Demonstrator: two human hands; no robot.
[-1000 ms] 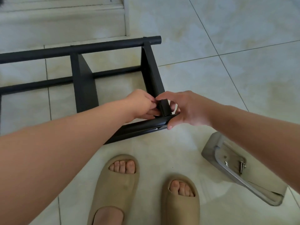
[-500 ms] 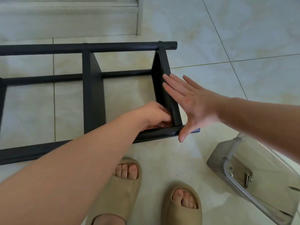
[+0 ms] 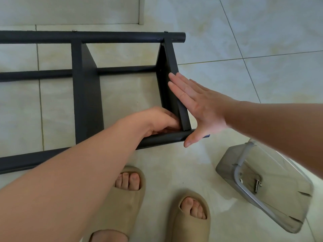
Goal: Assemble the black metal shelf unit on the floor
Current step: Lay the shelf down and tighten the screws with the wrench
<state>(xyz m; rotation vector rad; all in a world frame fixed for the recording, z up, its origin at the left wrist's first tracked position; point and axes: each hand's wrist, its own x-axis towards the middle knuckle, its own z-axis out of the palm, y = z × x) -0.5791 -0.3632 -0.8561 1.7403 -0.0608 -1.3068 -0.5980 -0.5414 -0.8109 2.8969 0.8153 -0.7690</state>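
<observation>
Fastening: right hand (image 3: pixel 197 109), fingers flat together, steadies black metal end panel (image 3: pixel 172 60); left hand (image 3: pixel 157 121) curled at six o'clock, contents unseen; next, tighten.

Bare forearms (image 3: pixel 70 180); beige open-toed slides (image 3: pixel 113 206), possibly foam.

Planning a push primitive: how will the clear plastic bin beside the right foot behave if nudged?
The clear plastic bin looks thin-walled and nearly empty, so probably light. On the glossy tile floor it would likely slide easily. It seems tilted, so the loose screws inside may shift.
</observation>
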